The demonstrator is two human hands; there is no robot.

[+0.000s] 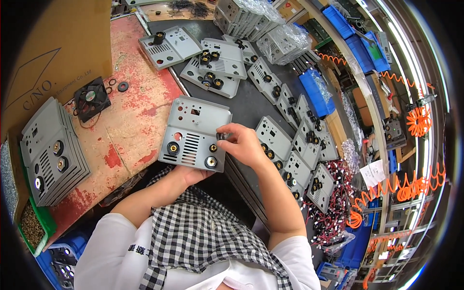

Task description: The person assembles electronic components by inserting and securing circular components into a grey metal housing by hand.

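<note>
A grey sheet-metal panel (195, 123) with slots, round holes and a bend across it is tilted in front of me. My left hand (192, 175) supports its near edge from below, most of its fingers hidden under the metal. Black round connectors with brass centres (173, 148) sit in the panel's lower half, one of them silvery in the middle at the near right corner. At the panel's right edge, the thumb and forefinger of my right hand (241, 143) pinch a small black round part (222, 136). One large round hole in the panel shows red.
Stacked finished-looking panels (55, 154) stand at left beside a black fan (92, 99) and a cardboard box (58, 43). More panels with black connectors (220, 58) cover the dark bench (234, 108). Blue bins (316, 92), red-black wiring (333, 203) and orange coiled hoses (418, 121) lie rightward.
</note>
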